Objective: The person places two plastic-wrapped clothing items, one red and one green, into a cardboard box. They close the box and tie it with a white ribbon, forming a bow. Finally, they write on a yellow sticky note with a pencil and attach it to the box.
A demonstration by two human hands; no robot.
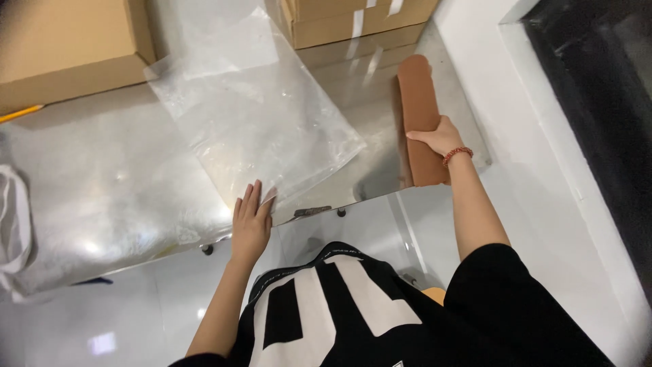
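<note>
A large clear plastic bag (251, 109) lies flat on a shiny metal table (109, 190). My left hand (251, 221) rests flat on the bag's near corner at the table's front edge, fingers together and extended. My right hand (440, 138) grips a rolled brown item (420, 102), like folded fabric, lying lengthwise on the table's right end. A red bead bracelet sits on that wrist.
Cardboard boxes stand at the back left (68, 47) and back centre (353, 20). A white plastic bag (13, 224) sits at the left edge. A white floor (543, 170) runs along the right, with a dark area (604, 81) beyond it.
</note>
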